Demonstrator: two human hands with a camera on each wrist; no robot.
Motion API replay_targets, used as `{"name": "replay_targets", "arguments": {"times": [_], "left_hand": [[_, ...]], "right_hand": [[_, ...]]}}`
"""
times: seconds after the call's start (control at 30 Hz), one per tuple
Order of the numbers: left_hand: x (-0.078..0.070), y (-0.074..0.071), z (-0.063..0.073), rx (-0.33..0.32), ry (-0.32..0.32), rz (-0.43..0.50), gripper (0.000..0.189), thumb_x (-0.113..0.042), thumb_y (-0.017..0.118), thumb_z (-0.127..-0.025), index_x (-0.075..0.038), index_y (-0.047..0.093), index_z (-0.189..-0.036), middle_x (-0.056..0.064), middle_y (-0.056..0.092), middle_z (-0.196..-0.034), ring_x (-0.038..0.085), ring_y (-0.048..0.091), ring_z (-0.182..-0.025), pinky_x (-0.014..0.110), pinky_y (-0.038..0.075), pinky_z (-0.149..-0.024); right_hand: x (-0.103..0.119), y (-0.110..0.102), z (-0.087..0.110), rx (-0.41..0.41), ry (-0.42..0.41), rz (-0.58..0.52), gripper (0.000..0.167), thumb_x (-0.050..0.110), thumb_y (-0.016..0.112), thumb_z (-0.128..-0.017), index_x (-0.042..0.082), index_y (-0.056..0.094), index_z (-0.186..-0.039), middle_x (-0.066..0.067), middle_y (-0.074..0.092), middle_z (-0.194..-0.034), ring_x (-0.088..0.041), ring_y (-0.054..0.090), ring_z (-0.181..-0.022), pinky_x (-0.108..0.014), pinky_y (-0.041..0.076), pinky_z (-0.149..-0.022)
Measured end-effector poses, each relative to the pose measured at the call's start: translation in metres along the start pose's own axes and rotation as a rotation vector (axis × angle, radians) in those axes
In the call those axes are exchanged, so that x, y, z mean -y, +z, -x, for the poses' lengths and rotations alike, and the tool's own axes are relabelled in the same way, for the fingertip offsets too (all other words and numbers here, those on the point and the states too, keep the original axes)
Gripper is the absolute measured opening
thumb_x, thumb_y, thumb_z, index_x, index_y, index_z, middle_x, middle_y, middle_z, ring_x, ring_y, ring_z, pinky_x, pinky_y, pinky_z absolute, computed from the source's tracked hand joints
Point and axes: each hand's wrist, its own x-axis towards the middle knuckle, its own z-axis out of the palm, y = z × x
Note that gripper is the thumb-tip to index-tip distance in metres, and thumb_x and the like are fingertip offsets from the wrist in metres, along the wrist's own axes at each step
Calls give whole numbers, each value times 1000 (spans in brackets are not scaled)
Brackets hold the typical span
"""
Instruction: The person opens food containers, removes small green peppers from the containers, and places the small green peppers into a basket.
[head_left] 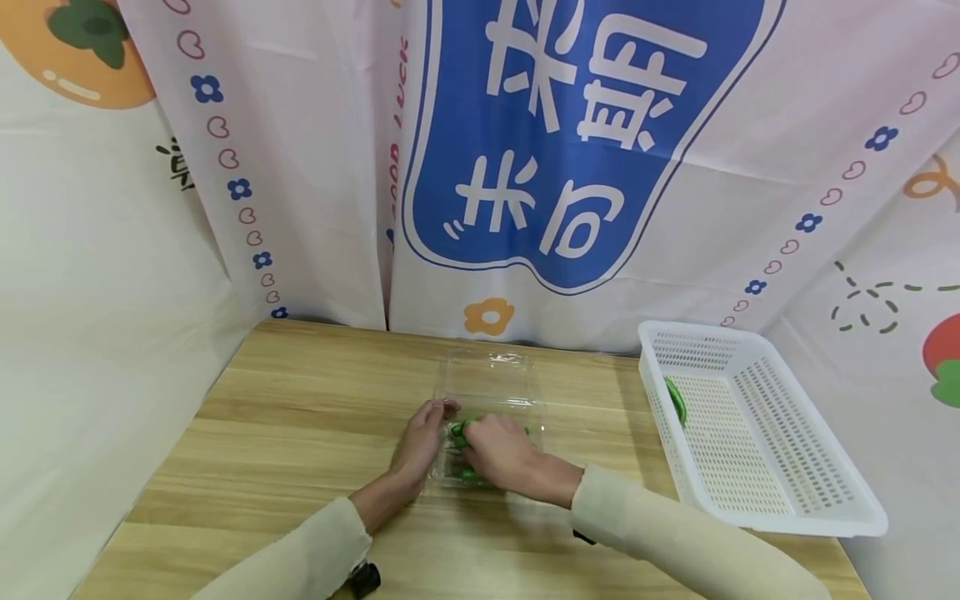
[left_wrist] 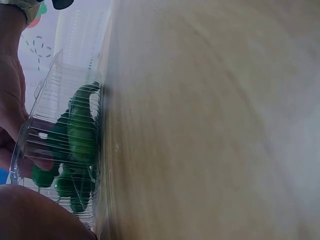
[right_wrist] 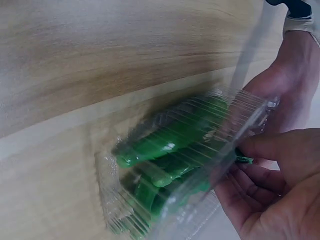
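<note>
A clear plastic clamshell container (head_left: 491, 379) lies on the table with its lid folded back. Several green peppers (left_wrist: 82, 127) are in its near half, showing through the ribbed wall. My left hand (head_left: 416, 446) holds the container's left side, fingertips bent at the rim near the hinge. From the right, my right hand (head_left: 504, 450) reaches over the open half. Its thumb and fingers pinch a green pepper by the dark stem end (right_wrist: 244, 158), just over the rim in the right wrist view; most of that pepper is hidden by hand and plastic.
A white perforated basket (head_left: 817, 433) stands on the right side of the table, with a green pepper (head_left: 676, 402) along its left wall. Printed cloth (head_left: 322, 208) hangs behind the wooden table (head_left: 300, 400) and at both sides.
</note>
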Motion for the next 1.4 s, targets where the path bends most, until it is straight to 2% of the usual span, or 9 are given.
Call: {"name": "replay_targets", "arguments": {"times": [0.3, 0.53, 0.67, 0.8, 1.0, 1.17, 1.4], "left_hand": [[-2, -2, 0, 19, -6, 0, 44, -23, 32, -118, 4, 58, -140, 21, 59, -145, 39, 44, -147, 58, 27, -126], [-3, -2, 1, 12, -4, -1, 43, -23, 32, -118, 3, 58, -139, 20, 59, -145, 39, 44, -146, 59, 27, -126], [-4, -2, 1, 20, -9, 0, 43, -24, 32, -118, 3, 58, -140, 20, 58, -146, 39, 42, -148, 60, 25, -127], [-3, -2, 0, 28, -3, 5, 43, -22, 32, -118, 4, 57, -140, 21, 58, -146, 39, 42, -149, 60, 25, -127], [-1, -1, 0, 31, -5, 13, 43, -22, 31, -118, 5, 57, -139, 21, 58, -145, 40, 43, -147, 60, 25, -127], [-2, -1, 1, 27, -1, 10, 43, -22, 32, -118, 4, 58, -139, 21, 59, -145, 40, 44, -147, 59, 27, -126], [-3, 0, 3, 26, -4, 2, 42, -22, 32, -118, 3, 59, -138, 21, 60, -144, 40, 45, -147, 59, 29, -125]], "right_hand": [[-1, -17, 4, -24, -29, -68, 38, 11, 75, -96, 17, 54, -65, 5, 54, -64, -5, 47, -54, -21, 42, -46], [-2, -34, 8, -87, -75, -55, 35, 12, 75, -98, 16, 59, -68, 5, 57, -63, -3, 47, -55, -21, 41, -50], [-4, -44, 9, -120, -79, -35, 29, 12, 76, -99, 14, 64, -72, 3, 61, -65, -5, 53, -55, -22, 42, -51], [-8, -54, 11, -143, -61, -23, 27, 12, 76, -98, 14, 65, -74, 3, 62, -67, -7, 56, -57, -25, 44, -52], [-17, -71, 16, -158, -19, -50, 39, 9, 73, -99, 18, 54, -67, 8, 48, -60, -5, 42, -52, -22, 36, -50], [-29, -84, 20, -203, 2, -37, 48, 9, 73, -98, 19, 43, -62, 9, 36, -58, -5, 34, -52, -21, 29, -49], [-44, -98, 28, -224, 32, -25, 46, 9, 73, -98, 19, 46, -62, 9, 39, -58, -5, 37, -51, -23, 33, -49]]}}
